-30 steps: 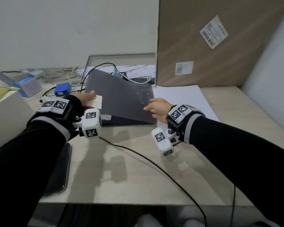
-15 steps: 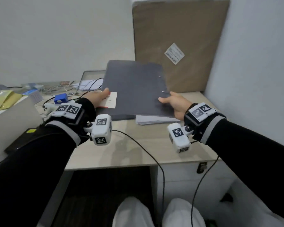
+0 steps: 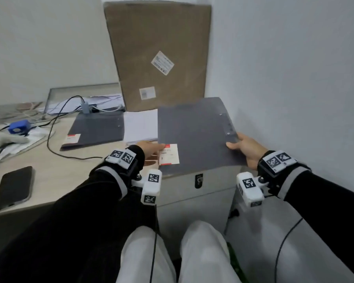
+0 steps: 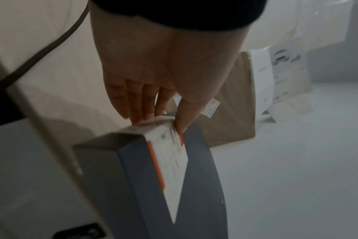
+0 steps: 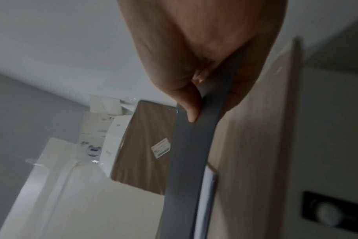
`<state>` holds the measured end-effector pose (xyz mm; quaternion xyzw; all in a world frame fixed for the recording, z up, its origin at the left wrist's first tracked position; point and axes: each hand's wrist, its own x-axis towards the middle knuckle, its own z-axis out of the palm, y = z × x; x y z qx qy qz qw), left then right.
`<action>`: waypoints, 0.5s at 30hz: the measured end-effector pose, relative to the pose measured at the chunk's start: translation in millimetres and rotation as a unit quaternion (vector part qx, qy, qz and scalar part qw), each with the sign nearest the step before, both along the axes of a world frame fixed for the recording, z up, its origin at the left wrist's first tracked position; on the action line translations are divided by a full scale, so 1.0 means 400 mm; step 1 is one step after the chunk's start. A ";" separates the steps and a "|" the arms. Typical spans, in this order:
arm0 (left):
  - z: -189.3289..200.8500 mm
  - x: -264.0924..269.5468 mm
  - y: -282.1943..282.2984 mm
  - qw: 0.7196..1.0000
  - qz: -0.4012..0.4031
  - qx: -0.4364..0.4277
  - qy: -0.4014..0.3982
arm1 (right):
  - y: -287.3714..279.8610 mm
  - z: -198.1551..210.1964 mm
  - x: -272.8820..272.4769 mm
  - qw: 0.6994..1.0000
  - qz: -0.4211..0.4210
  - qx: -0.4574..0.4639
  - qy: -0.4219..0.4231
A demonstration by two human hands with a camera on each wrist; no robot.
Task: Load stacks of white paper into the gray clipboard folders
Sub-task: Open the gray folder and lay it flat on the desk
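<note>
Both my hands hold a closed gray clipboard folder (image 3: 196,135) level in the air over the desk's right end. My left hand (image 3: 151,153) pinches its near-left corner at the white and red label (image 3: 169,157), thumb on top and fingers beneath, as the left wrist view shows on the folder (image 4: 194,186). My right hand (image 3: 243,150) grips the folder's right edge (image 5: 188,153), thumb on top. A second gray folder (image 3: 96,130) lies flat on the desk. A stack of white paper (image 3: 140,126) lies between the two folders.
A large brown cardboard package (image 3: 161,54) leans on the wall behind. A black phone (image 3: 13,187) lies near the desk's front-left edge. Cables, a blue box (image 3: 18,126) and a white controller (image 3: 0,138) clutter the left. A white drawer cabinet (image 3: 196,193) stands under the desk.
The folder has been lifted off the other folder and carried right, from tilted up to nearly level. Both hands moved with it. My head has turned right and down.
</note>
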<state>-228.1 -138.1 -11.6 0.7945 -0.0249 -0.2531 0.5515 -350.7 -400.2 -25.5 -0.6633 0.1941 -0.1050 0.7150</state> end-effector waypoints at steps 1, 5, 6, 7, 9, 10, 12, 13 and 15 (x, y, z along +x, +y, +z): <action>-0.023 -0.009 -0.010 1.000 -0.009 0.023 -0.001 | -0.017 -0.022 -0.016 1.000 -0.007 -0.001 0.011; -0.091 -0.039 -0.046 0.997 -0.041 0.068 0.000 | -0.055 -0.084 -0.065 0.998 -0.022 -0.024 0.044; -0.097 -0.049 -0.053 0.997 -0.046 0.067 -0.004 | -0.060 -0.095 -0.069 0.998 -0.025 -0.029 0.051; -0.105 -0.052 -0.061 0.997 -0.046 0.066 -0.012 | -0.064 -0.105 -0.069 0.997 -0.026 -0.034 0.057; -0.114 -0.053 -0.074 0.996 -0.054 0.062 -0.024 | -0.071 -0.116 -0.066 0.996 -0.027 -0.041 0.072; -0.116 -0.051 -0.079 0.996 -0.061 0.064 -0.023 | -0.074 -0.117 -0.063 0.995 -0.028 -0.048 0.079; -0.111 -0.052 -0.084 0.995 -0.075 0.067 -0.024 | -0.080 -0.109 -0.058 0.993 -0.022 -0.073 0.091; -0.110 -0.052 -0.085 0.995 -0.075 0.066 -0.023 | -0.085 -0.103 -0.055 0.991 -0.018 -0.092 0.099; -0.108 -0.049 -0.089 0.995 -0.078 0.063 -0.020 | -0.096 -0.082 -0.054 0.985 -0.003 -0.128 0.115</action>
